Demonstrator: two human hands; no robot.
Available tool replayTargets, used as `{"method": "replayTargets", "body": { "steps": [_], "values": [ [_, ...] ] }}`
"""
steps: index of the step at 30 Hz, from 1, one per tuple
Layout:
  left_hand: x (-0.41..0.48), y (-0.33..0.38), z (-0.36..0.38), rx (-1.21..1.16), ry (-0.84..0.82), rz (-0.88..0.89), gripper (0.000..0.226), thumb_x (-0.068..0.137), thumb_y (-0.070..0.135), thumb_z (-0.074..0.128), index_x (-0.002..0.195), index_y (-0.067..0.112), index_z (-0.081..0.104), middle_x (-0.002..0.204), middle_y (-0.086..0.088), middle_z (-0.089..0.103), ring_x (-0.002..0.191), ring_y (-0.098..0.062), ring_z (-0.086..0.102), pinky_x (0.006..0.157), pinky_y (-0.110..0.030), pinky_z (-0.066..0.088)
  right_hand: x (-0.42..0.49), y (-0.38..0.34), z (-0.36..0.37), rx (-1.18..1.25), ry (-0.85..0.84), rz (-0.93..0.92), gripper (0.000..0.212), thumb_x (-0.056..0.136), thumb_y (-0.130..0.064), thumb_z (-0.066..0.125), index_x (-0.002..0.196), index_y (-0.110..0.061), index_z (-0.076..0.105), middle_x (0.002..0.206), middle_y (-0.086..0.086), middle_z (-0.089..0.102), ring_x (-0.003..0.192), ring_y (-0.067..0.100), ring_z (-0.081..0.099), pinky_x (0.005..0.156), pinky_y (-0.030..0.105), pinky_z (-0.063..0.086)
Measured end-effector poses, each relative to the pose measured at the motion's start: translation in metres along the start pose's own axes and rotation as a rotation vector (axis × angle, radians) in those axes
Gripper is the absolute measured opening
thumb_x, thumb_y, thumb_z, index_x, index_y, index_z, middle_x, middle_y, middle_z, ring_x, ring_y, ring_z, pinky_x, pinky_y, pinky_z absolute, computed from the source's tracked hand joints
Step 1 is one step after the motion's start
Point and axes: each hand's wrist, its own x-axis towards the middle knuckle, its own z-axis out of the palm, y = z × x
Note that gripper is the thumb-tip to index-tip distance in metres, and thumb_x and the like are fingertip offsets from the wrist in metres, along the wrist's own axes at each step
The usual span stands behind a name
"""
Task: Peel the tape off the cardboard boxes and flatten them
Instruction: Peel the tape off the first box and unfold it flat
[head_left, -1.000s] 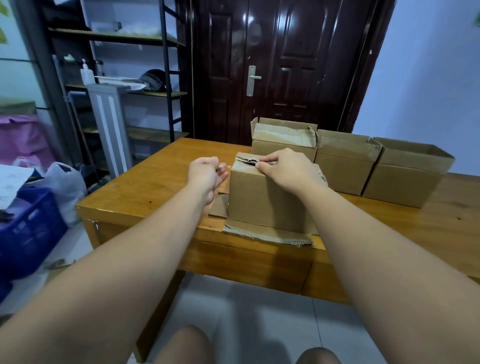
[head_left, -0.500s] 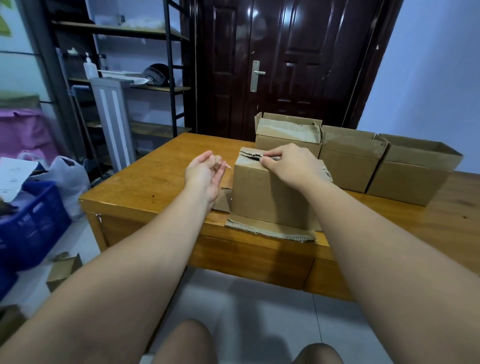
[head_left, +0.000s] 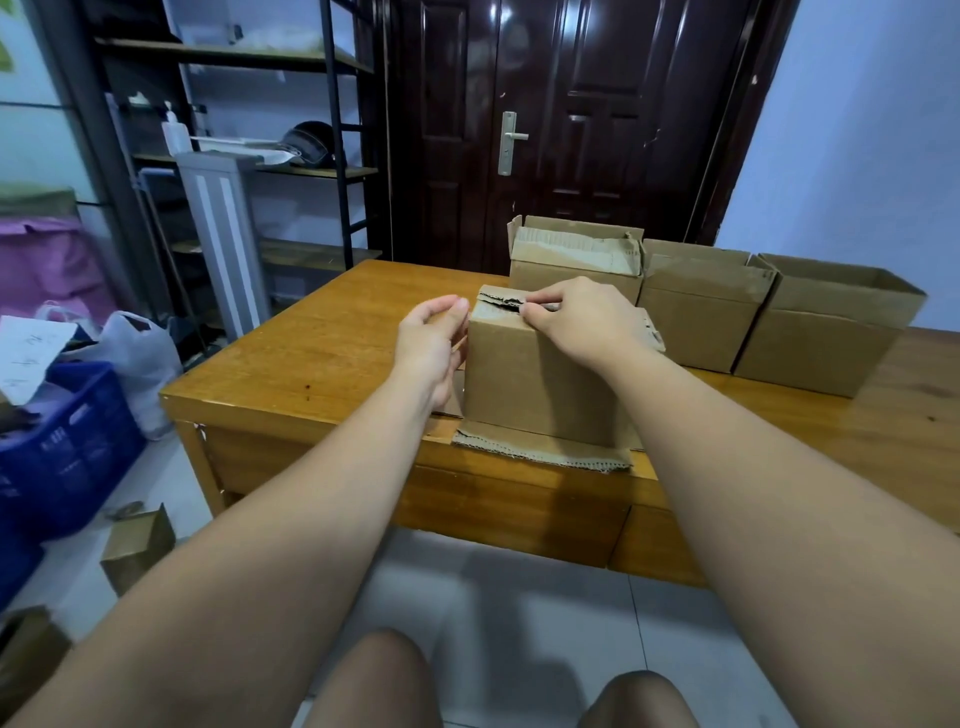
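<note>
A small brown cardboard box (head_left: 540, 384) stands upright near the front edge of the wooden table (head_left: 311, 364). Its top seam is torn and ragged. My right hand (head_left: 582, 317) lies on the box's top, thumb and forefinger pinched together at that seam; whether tape is between them I cannot tell. My left hand (head_left: 431, 343) is held with fingers apart against the box's left side, near the upper corner. A torn cardboard flap (head_left: 540, 452) lies flat on the table under the box's front.
Three open-topped boxes stand in a row behind: one (head_left: 574, 265), a second (head_left: 701, 322), a third (head_left: 826, 338). On the floor at left are a blue crate (head_left: 67, 452), a white bag (head_left: 140, 358) and a small box (head_left: 137, 545). A dark door and metal shelves stand beyond.
My left hand has unclenched and moved right until it rests against the box's left side. My right hand has stayed on the box's top at the seam.
</note>
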Motion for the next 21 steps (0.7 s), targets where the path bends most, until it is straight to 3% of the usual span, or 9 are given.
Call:
{"method": "replayTargets", "body": {
  "steps": [3,6,9,13,17,21],
  "values": [
    [0.0,-0.002,0.0,0.033,-0.014,-0.046,0.028,0.094,0.005,0.054,0.121,0.008,0.06,0.12,-0.012,0.063,0.112,-0.021,0.06,0.099,-0.035,0.048,0.0,0.0,0.0,-0.01,0.005,-0.007,0.034,0.096,-0.047,0.047,0.123,-0.035,0.064,0.118,-0.003,0.067,0.088,0.011,0.051,0.068,0.027,0.046],
    [-0.003,-0.002,0.002,0.061,0.045,-0.107,0.024,0.094,0.002,0.054,0.116,0.002,0.064,0.107,-0.011,0.068,0.092,-0.016,0.063,0.083,-0.024,0.052,0.001,0.001,0.002,-0.006,0.009,-0.014,0.034,0.096,-0.046,0.047,0.122,-0.034,0.065,0.117,-0.003,0.068,0.087,0.012,0.052,0.061,0.025,0.045],
    [-0.002,-0.002,-0.001,0.171,0.075,-0.098,0.02,0.093,0.003,0.055,0.11,0.004,0.067,0.104,-0.011,0.069,0.09,-0.017,0.064,0.087,-0.028,0.054,0.002,0.001,0.002,-0.008,0.006,-0.014,0.034,0.097,-0.045,0.047,0.123,-0.033,0.065,0.115,-0.003,0.068,0.083,0.011,0.05,0.053,0.019,0.038],
    [-0.001,-0.003,-0.005,0.264,0.159,0.042,0.018,0.094,0.011,0.057,0.107,0.01,0.069,0.084,0.001,0.065,0.071,-0.006,0.058,0.062,-0.019,0.05,0.0,0.0,0.002,-0.009,0.023,-0.007,0.034,0.096,-0.046,0.046,0.123,-0.035,0.065,0.116,-0.003,0.068,0.087,0.012,0.054,0.06,0.025,0.046],
    [-0.002,-0.007,-0.007,0.205,0.156,0.071,0.022,0.093,0.014,0.059,0.113,0.013,0.067,0.091,0.007,0.066,0.08,-0.003,0.058,0.07,-0.019,0.043,-0.002,-0.001,0.002,-0.018,0.023,-0.01,0.034,0.097,-0.046,0.046,0.123,-0.035,0.065,0.115,-0.005,0.068,0.088,0.013,0.054,0.059,0.025,0.044],
    [-0.003,-0.007,-0.018,0.046,0.21,-0.06,0.025,0.093,0.018,0.059,0.117,0.017,0.065,0.092,0.006,0.065,0.07,-0.003,0.054,0.071,-0.02,0.049,-0.003,-0.002,0.0,-0.024,0.022,-0.009,0.033,0.097,-0.046,0.046,0.123,-0.036,0.064,0.117,-0.004,0.067,0.099,0.016,0.059,0.066,0.027,0.047]
  ]
}}
